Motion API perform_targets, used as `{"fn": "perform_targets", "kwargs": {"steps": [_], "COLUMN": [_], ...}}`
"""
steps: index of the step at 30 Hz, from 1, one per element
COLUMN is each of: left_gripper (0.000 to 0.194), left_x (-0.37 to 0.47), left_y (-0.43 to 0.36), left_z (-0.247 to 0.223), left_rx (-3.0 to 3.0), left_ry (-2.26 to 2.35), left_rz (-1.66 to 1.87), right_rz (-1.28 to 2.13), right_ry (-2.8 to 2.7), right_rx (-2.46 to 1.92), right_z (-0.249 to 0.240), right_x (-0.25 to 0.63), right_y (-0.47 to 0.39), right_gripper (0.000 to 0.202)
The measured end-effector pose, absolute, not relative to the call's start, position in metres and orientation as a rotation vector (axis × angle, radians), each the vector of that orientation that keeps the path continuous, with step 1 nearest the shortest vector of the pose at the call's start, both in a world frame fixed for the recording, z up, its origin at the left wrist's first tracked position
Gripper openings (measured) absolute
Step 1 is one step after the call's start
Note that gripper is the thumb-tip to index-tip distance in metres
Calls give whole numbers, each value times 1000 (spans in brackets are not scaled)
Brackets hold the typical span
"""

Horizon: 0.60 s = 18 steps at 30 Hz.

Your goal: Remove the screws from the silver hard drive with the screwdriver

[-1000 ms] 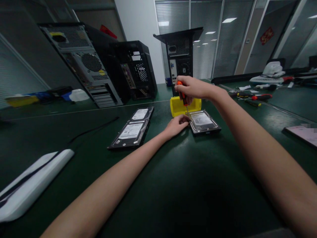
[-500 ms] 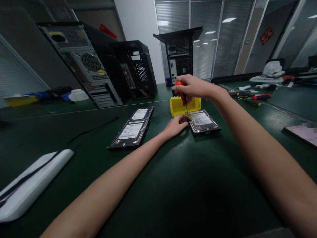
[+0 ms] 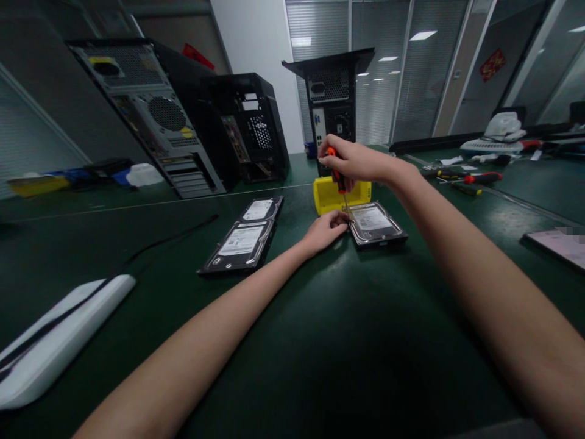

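In the head view, my right hand [image 3: 342,160] is closed round the orange-and-black handle of a screwdriver [image 3: 340,182]. The screwdriver stands nearly upright, its shaft pointing down at the left edge of a hard drive [image 3: 372,221]. That drive lies flat with its white label up. My left hand [image 3: 325,231] rests on the table, fingers curled against the drive's left edge beside the screwdriver tip. Its fingertips are partly hidden, and the exact spot under the tip is too small to make out. Directly behind the drive is an open yellow case [image 3: 325,194].
Two more hard drives [image 3: 242,241] lie end to end on the left of the green table [image 3: 292,341]. A white device [image 3: 68,335] with a black cable is front left. Computer cases [image 3: 183,116] stand behind; pliers [image 3: 482,178] and a pink-topped flat object [image 3: 555,247] are right.
My right hand and the screwdriver have shifted very slightly, the handle turning a little. My left hand and the hard drive have stayed in place.
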State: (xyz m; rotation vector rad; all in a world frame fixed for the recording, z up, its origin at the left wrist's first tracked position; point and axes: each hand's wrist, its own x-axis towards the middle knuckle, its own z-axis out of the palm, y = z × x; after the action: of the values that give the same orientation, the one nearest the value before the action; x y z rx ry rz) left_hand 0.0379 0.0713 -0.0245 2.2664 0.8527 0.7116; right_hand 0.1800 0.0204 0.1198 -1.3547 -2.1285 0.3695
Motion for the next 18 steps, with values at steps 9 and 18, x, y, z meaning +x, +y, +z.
{"fn": "perform_targets", "kwargs": {"steps": [9, 18], "left_gripper": [26, 25], "left_x": [38, 40], "left_y": [70, 69], "left_z": [-22, -21], "left_rx": [2272, 2241], "left_ry": [848, 823], "left_rz": [704, 690], "right_rz": [353, 363], "right_ry": [-2136, -2169], "right_rx": [-1363, -1375], "right_z": [120, 121], "right_x": [176, 171], "right_y": [16, 13], "right_gripper": [22, 24]}}
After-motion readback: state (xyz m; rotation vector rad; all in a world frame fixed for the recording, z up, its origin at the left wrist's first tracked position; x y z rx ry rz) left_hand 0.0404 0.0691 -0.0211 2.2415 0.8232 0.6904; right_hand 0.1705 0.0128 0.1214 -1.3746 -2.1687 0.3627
